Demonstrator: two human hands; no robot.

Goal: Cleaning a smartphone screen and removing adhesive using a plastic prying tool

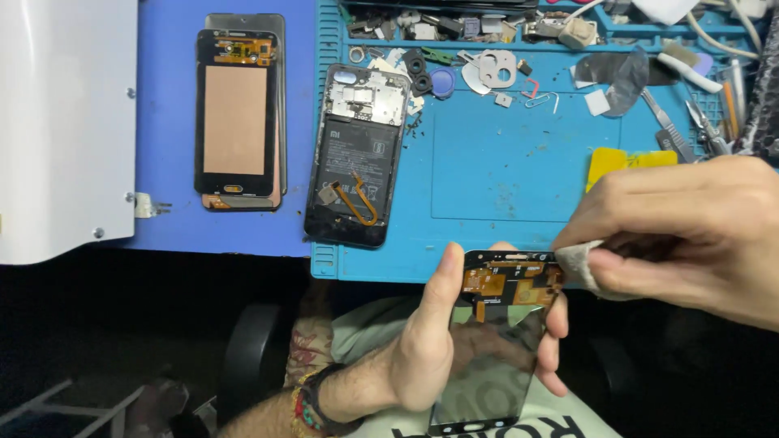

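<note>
The left hand (422, 341) grips a black rectangular phone screen panel with orange flex circuitry (499, 341) by its edges — thumb on the left side, fingers wrapped round the right — just below the blue silicone work mat (519, 170). The right hand (690, 235) pinches a small grey-white cloth wad (580, 264) against the panel's top right corner. An opened black phone with exposed battery (355, 158) lies on the mat.

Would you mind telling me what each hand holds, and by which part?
Left hand clasps the phone screen panel by its long side edges; right hand pinches a small cloth wad against its top corner.
</note>
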